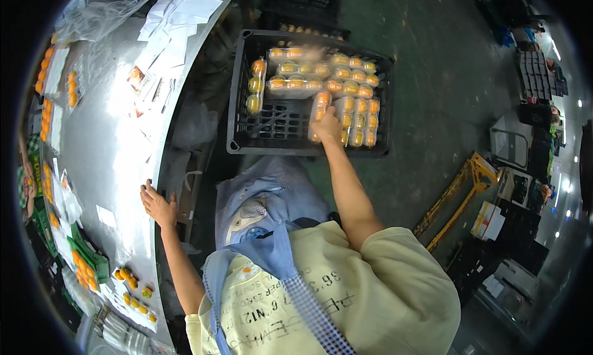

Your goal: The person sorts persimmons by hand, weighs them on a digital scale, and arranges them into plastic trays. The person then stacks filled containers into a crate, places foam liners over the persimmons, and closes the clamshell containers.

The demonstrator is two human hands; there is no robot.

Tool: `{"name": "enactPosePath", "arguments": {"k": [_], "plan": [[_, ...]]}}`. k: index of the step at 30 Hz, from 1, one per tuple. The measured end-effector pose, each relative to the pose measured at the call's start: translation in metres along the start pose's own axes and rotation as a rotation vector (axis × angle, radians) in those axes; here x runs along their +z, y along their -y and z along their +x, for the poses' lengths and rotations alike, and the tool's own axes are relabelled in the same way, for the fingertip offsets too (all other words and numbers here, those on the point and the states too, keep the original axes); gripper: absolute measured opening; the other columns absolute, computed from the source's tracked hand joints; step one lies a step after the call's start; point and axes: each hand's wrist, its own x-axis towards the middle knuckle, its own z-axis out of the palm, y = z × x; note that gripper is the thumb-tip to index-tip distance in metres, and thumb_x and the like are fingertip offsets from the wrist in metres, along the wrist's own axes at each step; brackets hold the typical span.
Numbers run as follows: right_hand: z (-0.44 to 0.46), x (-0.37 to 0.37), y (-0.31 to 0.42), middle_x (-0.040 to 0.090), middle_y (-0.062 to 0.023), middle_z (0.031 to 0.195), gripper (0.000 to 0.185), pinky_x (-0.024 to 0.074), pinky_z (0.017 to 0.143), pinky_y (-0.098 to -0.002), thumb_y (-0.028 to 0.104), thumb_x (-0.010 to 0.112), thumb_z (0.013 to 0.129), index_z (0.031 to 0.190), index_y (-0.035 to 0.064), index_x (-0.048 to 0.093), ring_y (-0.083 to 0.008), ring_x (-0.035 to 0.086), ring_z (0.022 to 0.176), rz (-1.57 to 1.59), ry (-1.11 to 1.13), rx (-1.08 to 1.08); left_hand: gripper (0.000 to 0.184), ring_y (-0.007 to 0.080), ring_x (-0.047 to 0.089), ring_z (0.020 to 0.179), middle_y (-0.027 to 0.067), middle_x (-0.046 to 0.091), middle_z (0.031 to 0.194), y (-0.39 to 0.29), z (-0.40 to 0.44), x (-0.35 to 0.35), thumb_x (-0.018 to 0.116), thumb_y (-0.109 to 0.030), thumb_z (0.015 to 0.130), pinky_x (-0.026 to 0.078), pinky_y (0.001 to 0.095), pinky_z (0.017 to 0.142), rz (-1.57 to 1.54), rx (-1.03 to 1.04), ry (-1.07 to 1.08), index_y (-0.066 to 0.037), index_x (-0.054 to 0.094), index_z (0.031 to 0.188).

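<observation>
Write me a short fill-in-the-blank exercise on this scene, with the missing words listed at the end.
1. The hand at the edge of the table is the person's ____ one.
2. The other hand holds a fruit pack.
The crate beneath it is coloured ____.
3. The person's apron is coloured ____.

Missing words: left; black; blue.

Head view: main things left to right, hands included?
Lone white card → left hand → fruit pack at the left end of the black crate → right hand → yellow metal frame.
</observation>
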Motion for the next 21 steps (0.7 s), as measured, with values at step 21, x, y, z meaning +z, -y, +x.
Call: {"name": "enactPosePath", "arguments": {"k": [21], "plan": [[-0.242, -0.161, 0.109, 0.066, -0.0091, 0.102, 0.04, 0.0534, 0.07, -0.0326, -0.002, 0.06, 0.066, 0.104, 0.0085, 0.064, -0.0284, 0.067, 0.084, -0.118, -0.421, -1.393, 0.079, 0.0404, 0.026, 0.134, 0.0248, 0.029, 0.144, -0.002, 0.003, -0.03, 0.065, -0.046, 0.082, 0.023, 0.0496, 0.108, -0.552, 0.096, -0.269, -0.012, 0.028, 0.144]]}}
